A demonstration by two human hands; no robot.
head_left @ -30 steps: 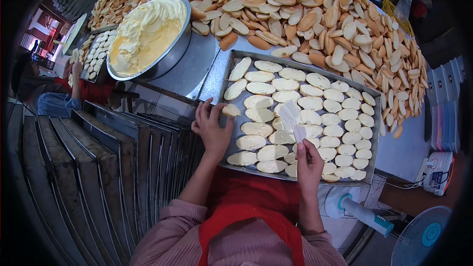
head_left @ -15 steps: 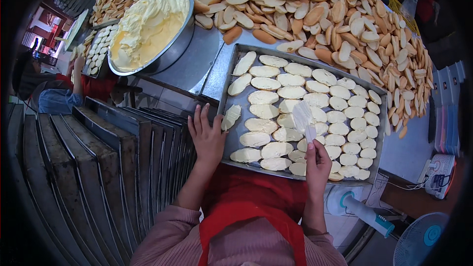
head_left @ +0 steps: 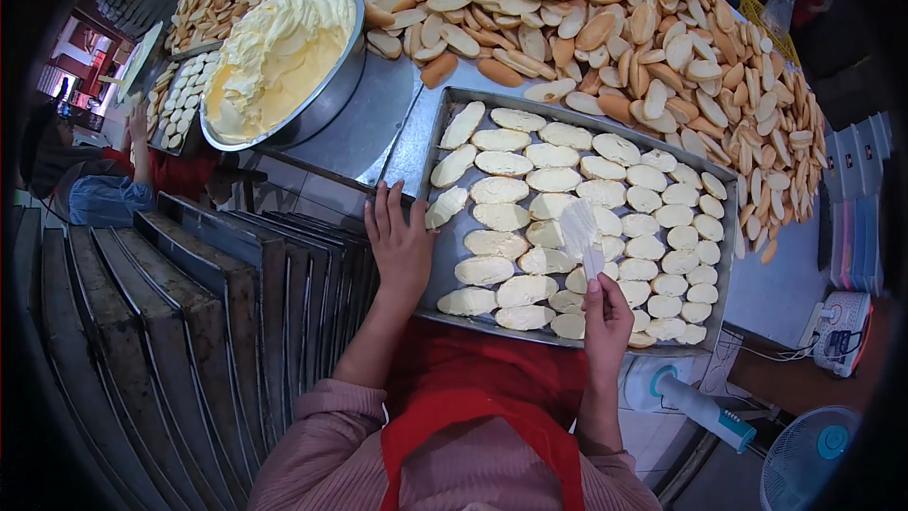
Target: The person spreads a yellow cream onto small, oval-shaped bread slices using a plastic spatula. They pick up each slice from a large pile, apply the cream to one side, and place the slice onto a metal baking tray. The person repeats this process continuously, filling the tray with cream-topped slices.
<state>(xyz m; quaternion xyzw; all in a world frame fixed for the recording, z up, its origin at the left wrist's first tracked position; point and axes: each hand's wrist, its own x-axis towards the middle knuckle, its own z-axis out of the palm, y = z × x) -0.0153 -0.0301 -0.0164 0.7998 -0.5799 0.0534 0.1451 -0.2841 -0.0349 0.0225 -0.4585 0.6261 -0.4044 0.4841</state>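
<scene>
Spatula (head_left: pixel 578 227) pinched in right hand (head_left: pixel 606 318); left hand's (head_left: pixel 397 248) grip splayed, empty; white box (head_left: pixel 838 326) markings illegible.

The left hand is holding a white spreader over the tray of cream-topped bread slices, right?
Not quite: the head view shows the right hand holding the white spreader over the tray of cream-topped bread slices.

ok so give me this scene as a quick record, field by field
left hand: grip open at the tray's left edge, beside a cream-topped slice
right hand: grip closed on a pale flat spreader
tray contents: rows of bread slices, pale topping
bowl: metal, holds yellow cream
beyond tray: large bread heap
left side: metal trays on edge
lower right: fan
</scene>
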